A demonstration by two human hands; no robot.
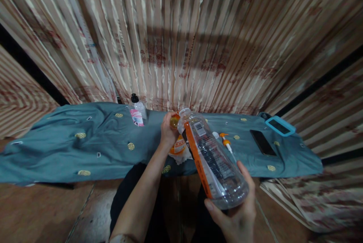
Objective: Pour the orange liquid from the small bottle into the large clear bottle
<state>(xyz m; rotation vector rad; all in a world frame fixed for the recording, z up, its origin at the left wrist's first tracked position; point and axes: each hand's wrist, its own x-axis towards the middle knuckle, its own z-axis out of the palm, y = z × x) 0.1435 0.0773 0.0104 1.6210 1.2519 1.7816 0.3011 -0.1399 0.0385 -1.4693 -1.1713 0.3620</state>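
My right hand grips the base of a large clear plastic bottle with an orange and grey label. That bottle is tilted, its uncapped neck pointing up and left, and looks nearly empty. My left hand is closed around the amber upper part of an orange bottle, right beside the clear bottle's neck. Much of the orange bottle is hidden by my hand and the clear bottle. Whitish paper or cloth lies under it. An orange pump head with a white tube lies to the right, near a white cap.
A clear bottle with a black cap and pink label stands at the back left. On the right lie a dark phone and a light-blue framed device. Teal cloth covers the narrow bench; a pleated curtain hangs behind.
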